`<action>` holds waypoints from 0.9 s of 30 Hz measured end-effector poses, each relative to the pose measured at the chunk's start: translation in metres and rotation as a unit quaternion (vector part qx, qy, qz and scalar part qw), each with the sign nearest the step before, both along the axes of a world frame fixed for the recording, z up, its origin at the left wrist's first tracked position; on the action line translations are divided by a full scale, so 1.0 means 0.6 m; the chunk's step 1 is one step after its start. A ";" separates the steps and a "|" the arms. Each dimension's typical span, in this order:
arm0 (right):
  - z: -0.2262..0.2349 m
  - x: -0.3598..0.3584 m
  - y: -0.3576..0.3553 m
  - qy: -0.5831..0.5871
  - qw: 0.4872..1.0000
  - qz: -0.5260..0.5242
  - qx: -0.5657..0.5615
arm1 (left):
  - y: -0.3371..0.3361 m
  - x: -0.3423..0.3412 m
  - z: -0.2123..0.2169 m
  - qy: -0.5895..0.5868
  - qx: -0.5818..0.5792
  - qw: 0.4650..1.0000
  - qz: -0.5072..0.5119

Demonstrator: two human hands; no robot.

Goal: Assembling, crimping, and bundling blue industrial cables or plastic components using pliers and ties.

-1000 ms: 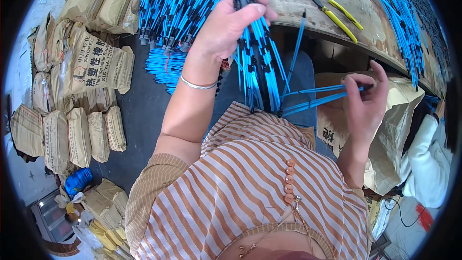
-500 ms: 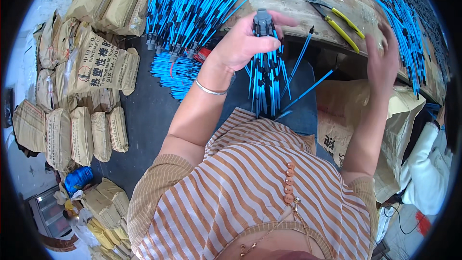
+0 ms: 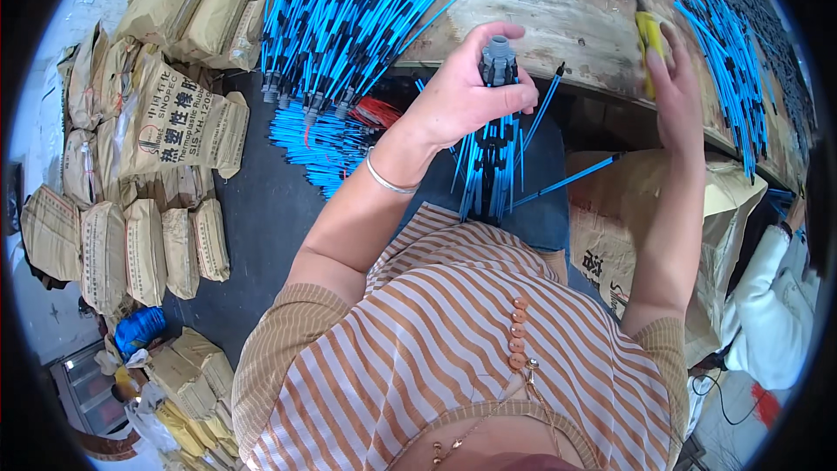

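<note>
The left hand (image 3: 462, 92) is closed tight around a bunch of blue sticks with black parts (image 3: 493, 157). A grey cap (image 3: 499, 51) pokes out at the top of the fist. The bunch hangs down from the hand, just in front of the edge of the wooden table (image 3: 567, 17) and above the person's lap. One blue stick (image 3: 567, 181) juts out sideways from the bunch toward the right arm.

The right hand (image 3: 676, 92) lies on the table, with its fingers on the yellow handle of a tool (image 3: 649, 39). You cannot tell if it grips the handle or only touches it.

A big heap of blue sticks (image 3: 349, 9) lies on the left part of the table and hangs over its edge. More blue sticks (image 3: 318, 135) lie on the floor below. Another row of blue sticks (image 3: 741, 61) lies on the table, right beside the right hand. Tan sacks (image 3: 157, 122) are piled on the floor at the left. A brown paper bag (image 3: 628, 209) stands under the right arm.
</note>
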State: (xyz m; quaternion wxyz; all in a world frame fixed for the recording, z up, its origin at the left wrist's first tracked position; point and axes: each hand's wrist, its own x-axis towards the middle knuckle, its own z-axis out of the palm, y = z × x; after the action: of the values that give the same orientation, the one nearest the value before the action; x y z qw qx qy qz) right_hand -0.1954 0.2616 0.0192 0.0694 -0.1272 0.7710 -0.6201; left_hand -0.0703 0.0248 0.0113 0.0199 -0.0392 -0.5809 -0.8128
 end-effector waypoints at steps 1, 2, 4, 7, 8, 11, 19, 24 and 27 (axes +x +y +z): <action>0.010 0.025 0.001 -0.050 0.996 0.052 -0.058 | 0.001 0.001 0.003 -0.017 -0.020 1.000 0.011; 0.027 0.049 0.002 -0.050 0.996 0.050 -0.057 | 0.004 0.000 0.009 -0.034 -0.039 0.998 0.019; 0.063 0.096 0.005 -0.001 0.989 0.106 0.105 | 0.010 0.001 0.020 -0.067 -0.077 0.994 0.035; 0.109 0.146 0.023 0.182 0.941 0.144 0.248 | 0.030 0.000 0.033 -0.063 -0.153 0.984 0.066; 0.131 0.161 0.022 0.202 0.914 0.156 0.315 | 0.034 0.003 0.036 -0.064 -0.192 0.975 0.089; 0.157 0.179 0.019 0.231 0.873 0.158 0.399 | 0.046 0.003 0.031 -0.048 -0.255 0.958 0.120; 0.183 0.201 0.002 0.278 0.799 0.146 0.513 | 0.063 -0.001 0.018 -0.030 -0.355 0.918 0.173; 0.177 0.195 -0.014 0.357 0.759 0.141 0.527 | 0.060 -0.004 0.015 -0.027 -0.323 0.923 0.206; 0.152 0.145 -0.008 0.330 0.795 0.175 0.478 | 0.035 0.001 0.012 -0.044 -0.307 0.932 0.186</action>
State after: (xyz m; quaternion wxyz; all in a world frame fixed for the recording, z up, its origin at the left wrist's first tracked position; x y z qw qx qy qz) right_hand -0.1082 0.2566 0.1105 -0.0303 -0.4079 0.9098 -0.0703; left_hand -0.0694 0.0459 0.0187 0.1324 0.1016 -0.7991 -0.5776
